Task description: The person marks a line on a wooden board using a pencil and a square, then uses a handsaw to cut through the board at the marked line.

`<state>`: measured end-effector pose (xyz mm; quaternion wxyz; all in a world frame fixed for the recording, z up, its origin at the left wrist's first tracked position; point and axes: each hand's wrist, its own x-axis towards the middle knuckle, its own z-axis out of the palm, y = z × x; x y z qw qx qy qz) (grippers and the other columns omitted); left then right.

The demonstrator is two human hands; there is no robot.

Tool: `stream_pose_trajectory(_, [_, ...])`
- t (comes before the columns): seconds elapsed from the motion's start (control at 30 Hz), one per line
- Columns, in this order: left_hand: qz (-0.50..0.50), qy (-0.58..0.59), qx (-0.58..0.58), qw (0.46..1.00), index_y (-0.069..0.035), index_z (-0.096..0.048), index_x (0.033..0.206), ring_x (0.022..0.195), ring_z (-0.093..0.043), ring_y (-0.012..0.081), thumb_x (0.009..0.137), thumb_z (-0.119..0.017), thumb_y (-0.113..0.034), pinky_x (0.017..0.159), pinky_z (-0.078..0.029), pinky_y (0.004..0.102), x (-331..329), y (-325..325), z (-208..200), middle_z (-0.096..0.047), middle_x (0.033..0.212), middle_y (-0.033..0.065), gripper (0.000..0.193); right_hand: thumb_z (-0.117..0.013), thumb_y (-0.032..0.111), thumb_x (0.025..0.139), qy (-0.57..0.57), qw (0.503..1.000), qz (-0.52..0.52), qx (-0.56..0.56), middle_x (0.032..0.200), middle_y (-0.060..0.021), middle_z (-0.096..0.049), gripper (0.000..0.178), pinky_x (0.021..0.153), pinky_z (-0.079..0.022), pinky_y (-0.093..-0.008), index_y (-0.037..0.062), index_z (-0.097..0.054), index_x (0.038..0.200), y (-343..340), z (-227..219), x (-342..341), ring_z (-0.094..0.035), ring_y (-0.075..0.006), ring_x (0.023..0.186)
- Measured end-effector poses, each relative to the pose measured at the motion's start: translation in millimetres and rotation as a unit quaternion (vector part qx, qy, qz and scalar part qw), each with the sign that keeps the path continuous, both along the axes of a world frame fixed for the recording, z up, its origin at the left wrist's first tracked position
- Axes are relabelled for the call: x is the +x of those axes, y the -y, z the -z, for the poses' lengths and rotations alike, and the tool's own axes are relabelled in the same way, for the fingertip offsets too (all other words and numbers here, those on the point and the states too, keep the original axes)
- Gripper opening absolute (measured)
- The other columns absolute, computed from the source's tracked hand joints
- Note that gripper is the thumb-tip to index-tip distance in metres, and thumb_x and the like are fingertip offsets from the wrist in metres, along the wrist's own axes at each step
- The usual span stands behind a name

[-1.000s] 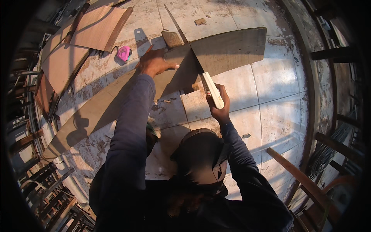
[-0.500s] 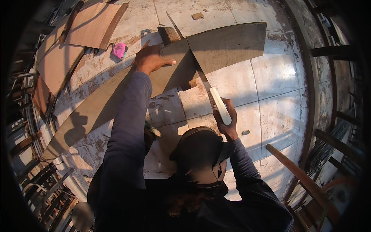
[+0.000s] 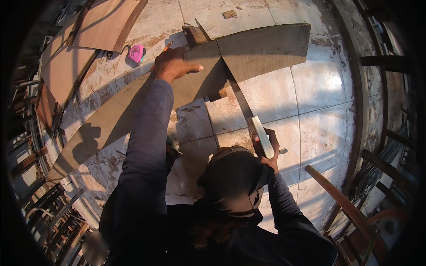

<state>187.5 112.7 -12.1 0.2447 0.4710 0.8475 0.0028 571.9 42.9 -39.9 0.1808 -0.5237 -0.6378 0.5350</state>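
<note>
A long, thin wooden board runs from the lower left to the upper right. My left hand grips it, thumb spread over its top face and fingers toward the far edge. Beside those fingers an orange pencil-like stick pokes out; whether it is held is unclear. My right hand is wrapped round the pale handle of a handsaw. Its blade crosses the board in a cut, with the tip showing past the far edge. Under the board near the cut lies a wooden block.
A pink tape measure lies on the tiled floor, next to plywood pieces at upper left. A wood scrap sits at the far side. Wooden bars stand at lower right. A person's capped head fills the lower middle.
My right hand has drawn the saw back toward me and slightly right, so less blade shows past the far edge. My left hand stays on the board.
</note>
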Motion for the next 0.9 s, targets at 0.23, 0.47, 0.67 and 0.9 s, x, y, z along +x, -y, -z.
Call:
stream_pose_trajectory(0.23, [0.038, -0.017, 0.033, 0.999, -0.009, -0.069, 0.110, 0.096, -0.068, 0.0284, 0.062, -0.079, -0.057, 0.085, -0.052, 0.0386, -1.3, -5.8, 16.4, -0.071, 0.105, 0.0133, 0.068, -0.064, 0.005, 0.081, -0.066, 0.997, 0.033, -0.005, 0.080, -0.0106, -0.065, 0.039, 0.060, -0.047, -0.0273, -0.0009, -0.053, 0.118, -1.0, 21.0, -3.5, -0.058, -0.0138, 0.065])
stream_pose_trajectory(0.47, [0.004, 0.016, 0.003, 1.000, -0.009, -0.069, 0.111, 0.096, -0.068, 0.0285, 0.059, -0.079, -0.061, 0.084, -0.052, 0.0384, 3.2, 4.4, -5.1, -0.071, 0.104, 0.0139, 0.074, -0.065, 0.002, 0.077, 0.017, 0.999, -0.036, -0.016, 0.100, -0.0153, -0.069, 0.042, 0.077, -0.052, -0.0265, -0.0036, -0.054, 0.117, 106.6, -50.4, 129.2, -0.069, -0.0162, 0.084])
stream_pose_trajectory(0.67, [-0.018, 0.054, -0.005, 0.998, -0.004, -0.069, 0.113, 0.094, -0.068, 0.0264, 0.061, -0.080, -0.060, 0.081, -0.052, 0.0358, -10.0, -19.0, 39.6, -0.071, 0.105, 0.0135, 0.077, -0.063, 0.003, 0.077, -0.048, 0.997, 0.026, -0.061, 0.094, -0.0103, -0.068, 0.042, 0.077, -0.049, -0.0251, -0.0026, -0.059, 0.119, 72.9, -40.0, 146.4, -0.064, -0.0113, 0.085])
stream_pose_trajectory(0.9, [-0.002, 0.063, 0.048, 0.997, -0.007, -0.066, 0.116, 0.099, -0.067, 0.0277, 0.060, -0.081, -0.058, 0.086, -0.052, 0.0370, -38.6, -11.7, 67.8, -0.070, 0.110, 0.0140, 0.077, -0.065, 0.007, 0.085, -0.033, 0.998, 0.024, -0.044, 0.105, -0.0095, -0.065, 0.041, 0.085, -0.046, -0.0255, -0.0050, -0.056, 0.123, 82.7, -66.1, 128.2, -0.060, -0.0121, 0.093])
